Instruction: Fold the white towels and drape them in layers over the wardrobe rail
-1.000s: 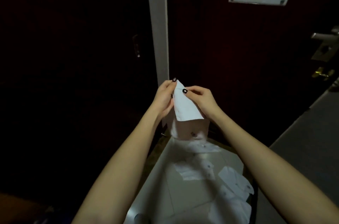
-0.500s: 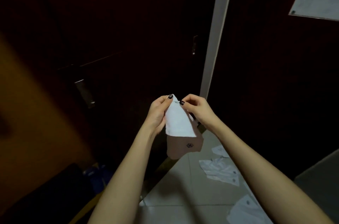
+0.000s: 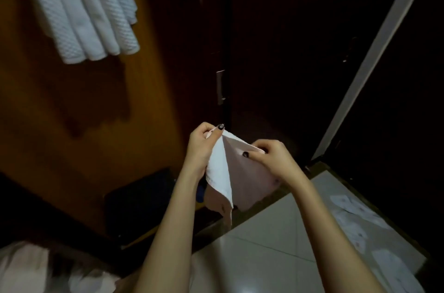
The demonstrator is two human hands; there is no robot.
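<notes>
A small white towel (image 3: 236, 177) hangs folded between my two hands in the middle of the view. My left hand (image 3: 201, 146) pinches its top corner between thumb and fingers. My right hand (image 3: 269, 157) pinches the other upper edge, a little lower and to the right. Several white towels (image 3: 84, 9) hang in overlapping layers at the top left, inside the open wardrobe (image 3: 72, 112); the rail itself is out of view. More white towels (image 3: 355, 218) lie spread on the tiled floor at the lower right.
A dark wardrobe door with a metal handle (image 3: 220, 87) stands just behind my hands. A white door frame (image 3: 374, 52) slants down the right side. A dark box (image 3: 141, 203) sits on the wardrobe floor. Pale fabric (image 3: 36, 268) fills the lower left corner.
The view has swung left, bringing the hanging towels and the wardrobe interior into sight. My hands have drawn apart, spreading the towel's top edge wider.
</notes>
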